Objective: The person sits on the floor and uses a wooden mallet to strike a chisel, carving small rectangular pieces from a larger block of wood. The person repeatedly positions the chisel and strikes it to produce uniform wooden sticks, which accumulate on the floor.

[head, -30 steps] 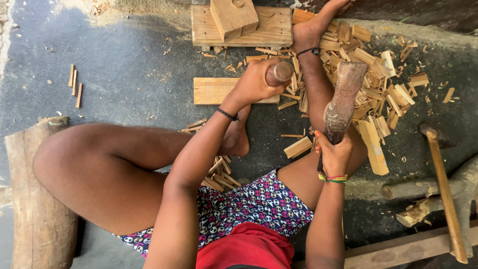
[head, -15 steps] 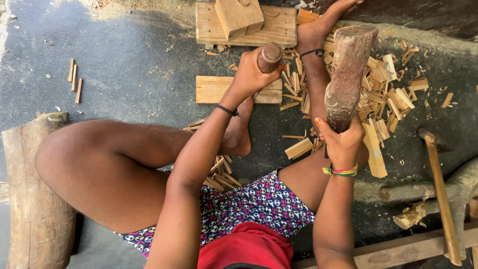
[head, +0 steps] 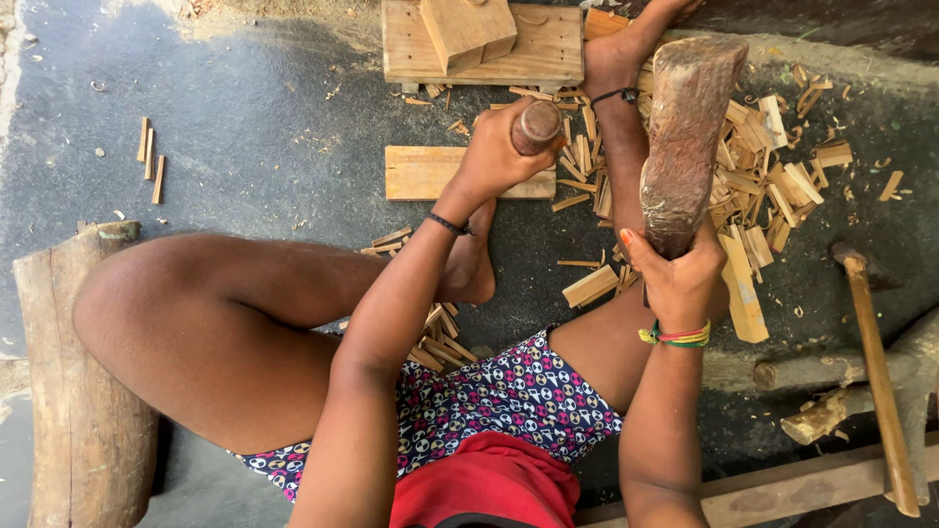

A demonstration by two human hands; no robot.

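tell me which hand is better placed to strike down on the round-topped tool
Right. The right hand grips the heavy wooden mallet raised beside the tool, while the left hand is wrapped around the round-topped tool, holding it over the flat board.

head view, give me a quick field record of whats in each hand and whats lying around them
left hand: left hand gripped round a round-ended wooden handle, held upright over a flat wooden board
right hand: right hand gripped on the narrow end of a heavy wooden mallet, raised and tilted
ground: pile of split wood pieces right of the mallet
top: stacked wooden blocks
far right: long-handled tool lying on the ground
left edge: log
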